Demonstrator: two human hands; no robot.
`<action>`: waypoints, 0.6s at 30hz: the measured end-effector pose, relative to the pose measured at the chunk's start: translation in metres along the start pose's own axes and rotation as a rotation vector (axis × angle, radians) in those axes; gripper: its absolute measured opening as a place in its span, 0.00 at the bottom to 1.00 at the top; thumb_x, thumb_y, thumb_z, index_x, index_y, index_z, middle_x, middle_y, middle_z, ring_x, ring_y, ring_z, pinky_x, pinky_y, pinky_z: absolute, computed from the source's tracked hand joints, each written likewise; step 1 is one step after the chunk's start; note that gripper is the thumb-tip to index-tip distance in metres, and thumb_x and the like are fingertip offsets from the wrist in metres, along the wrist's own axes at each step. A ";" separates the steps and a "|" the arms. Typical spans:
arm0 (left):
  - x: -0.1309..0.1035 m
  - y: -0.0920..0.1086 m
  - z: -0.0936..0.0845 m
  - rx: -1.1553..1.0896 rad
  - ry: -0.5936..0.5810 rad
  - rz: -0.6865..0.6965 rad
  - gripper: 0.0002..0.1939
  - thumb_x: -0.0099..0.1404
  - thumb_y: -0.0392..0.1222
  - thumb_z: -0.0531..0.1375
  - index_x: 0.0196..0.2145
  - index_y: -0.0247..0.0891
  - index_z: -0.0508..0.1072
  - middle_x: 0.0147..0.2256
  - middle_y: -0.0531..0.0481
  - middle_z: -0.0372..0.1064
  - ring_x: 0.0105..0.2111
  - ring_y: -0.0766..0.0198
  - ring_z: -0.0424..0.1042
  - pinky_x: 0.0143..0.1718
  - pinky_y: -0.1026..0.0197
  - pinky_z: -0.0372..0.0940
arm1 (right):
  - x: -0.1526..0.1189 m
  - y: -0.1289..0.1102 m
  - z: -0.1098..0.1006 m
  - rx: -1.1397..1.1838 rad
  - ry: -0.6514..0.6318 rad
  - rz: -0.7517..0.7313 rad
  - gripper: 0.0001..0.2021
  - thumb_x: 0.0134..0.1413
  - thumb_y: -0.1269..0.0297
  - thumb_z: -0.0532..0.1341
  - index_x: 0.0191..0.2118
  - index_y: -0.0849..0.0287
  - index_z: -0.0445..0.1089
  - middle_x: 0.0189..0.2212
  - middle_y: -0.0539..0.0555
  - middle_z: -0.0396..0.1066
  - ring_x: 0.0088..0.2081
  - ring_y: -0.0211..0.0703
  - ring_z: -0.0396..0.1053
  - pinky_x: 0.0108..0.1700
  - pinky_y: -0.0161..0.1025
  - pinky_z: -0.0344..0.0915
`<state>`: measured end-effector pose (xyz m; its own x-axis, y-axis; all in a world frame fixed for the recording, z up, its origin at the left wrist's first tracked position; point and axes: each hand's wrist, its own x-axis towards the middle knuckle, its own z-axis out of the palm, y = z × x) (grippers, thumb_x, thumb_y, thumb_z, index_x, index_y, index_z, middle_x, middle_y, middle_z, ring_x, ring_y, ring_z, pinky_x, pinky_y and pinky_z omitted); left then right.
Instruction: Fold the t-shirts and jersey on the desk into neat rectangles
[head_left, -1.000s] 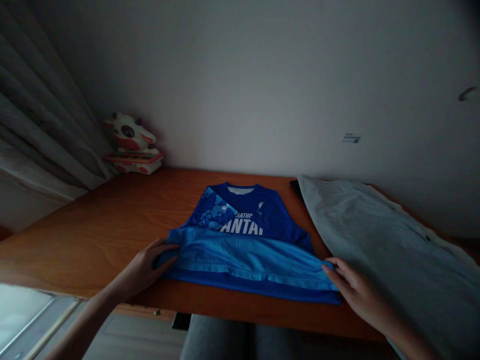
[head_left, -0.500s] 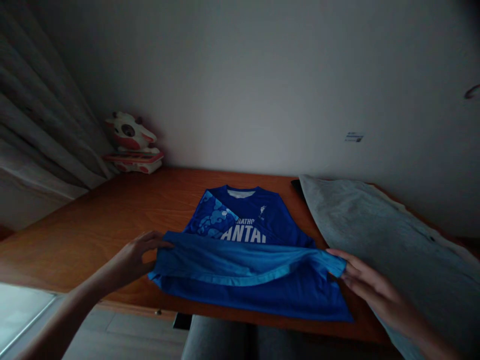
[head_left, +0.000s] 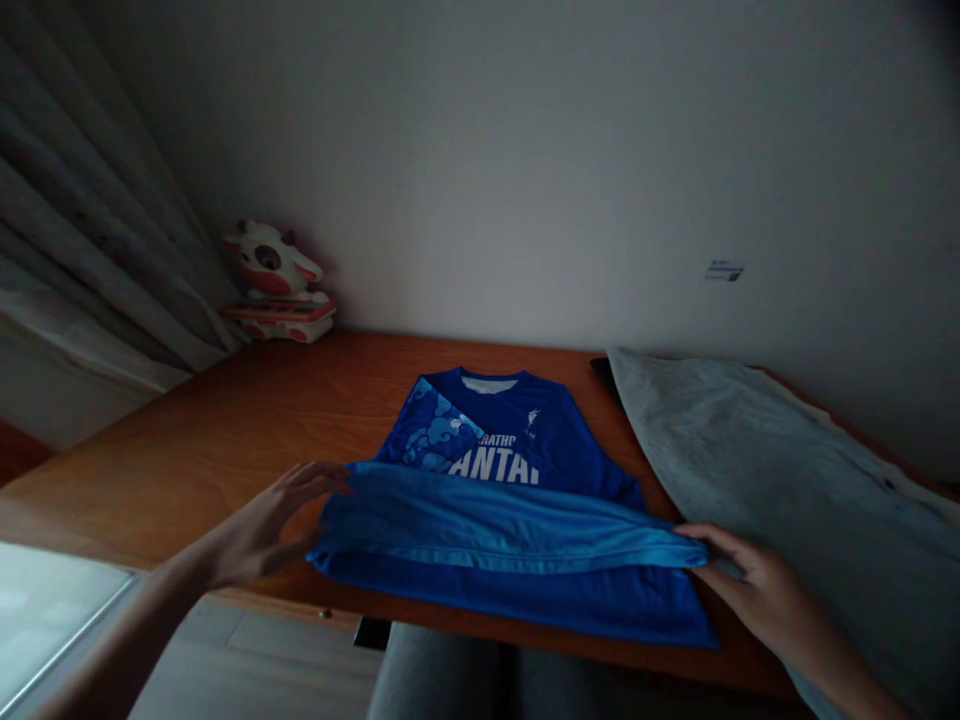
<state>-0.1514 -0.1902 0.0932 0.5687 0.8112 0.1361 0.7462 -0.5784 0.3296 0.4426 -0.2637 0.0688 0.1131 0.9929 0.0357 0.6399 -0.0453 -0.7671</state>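
A blue shirt [head_left: 510, 605] with white lettering lies on the wooden table, its neckline toward the wall. One patterned sleeve is folded across its chest, and a lighter blue band of its cloth lies folded over the lower part. At the band's left end, my left hand [head_left: 274, 525] has its fingers spread, the fingertips at the cloth's edge. The right end of the band is pinched between the thumb and fingers of my right hand [head_left: 750, 580].
Grey cloth [head_left: 750, 450] covers the table's right side, with a dark item under its far corner. A cow-shaped toy [head_left: 277, 285] stands at the back left beside the curtain [head_left: 90, 240]. A wall is behind the table [head_left: 225, 430].
My left hand has opened and let go of the band's left end. The right end has come down a little with my right hand, and the band lies flatter. The view has shifted slightly.
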 end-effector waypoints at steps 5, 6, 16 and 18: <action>-0.004 0.013 0.007 0.071 -0.039 -0.049 0.21 0.60 0.52 0.67 0.51 0.51 0.80 0.59 0.45 0.70 0.56 0.50 0.72 0.57 0.54 0.69 | -0.004 -0.002 0.001 -0.002 -0.054 0.017 0.14 0.44 0.51 0.67 0.37 0.48 0.81 0.37 0.52 0.83 0.41 0.59 0.80 0.41 0.43 0.76; -0.003 0.011 0.009 0.067 -0.026 -0.049 0.17 0.62 0.50 0.65 0.49 0.51 0.81 0.58 0.45 0.72 0.55 0.52 0.72 0.56 0.55 0.69 | -0.005 -0.001 0.001 -0.001 -0.053 0.016 0.13 0.44 0.50 0.68 0.37 0.47 0.81 0.37 0.52 0.83 0.41 0.59 0.80 0.41 0.43 0.76; 0.016 0.019 0.003 -0.048 0.179 -0.252 0.17 0.68 0.51 0.54 0.42 0.42 0.80 0.34 0.48 0.77 0.31 0.61 0.75 0.35 0.63 0.70 | -0.010 -0.016 0.007 0.100 -0.105 0.064 0.27 0.52 0.31 0.60 0.28 0.52 0.77 0.27 0.57 0.81 0.33 0.55 0.80 0.39 0.42 0.77; 0.018 0.028 0.009 -0.163 0.085 -0.320 0.19 0.71 0.53 0.51 0.39 0.41 0.77 0.28 0.51 0.76 0.26 0.62 0.75 0.30 0.65 0.67 | -0.012 -0.018 0.012 0.132 -0.145 0.055 0.27 0.53 0.31 0.60 0.29 0.52 0.77 0.29 0.57 0.81 0.35 0.54 0.80 0.41 0.42 0.77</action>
<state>-0.1168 -0.1929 0.0962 0.2789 0.9572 0.0771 0.8129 -0.2781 0.5117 0.4203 -0.2737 0.0742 0.0288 0.9952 -0.0936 0.5296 -0.0947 -0.8430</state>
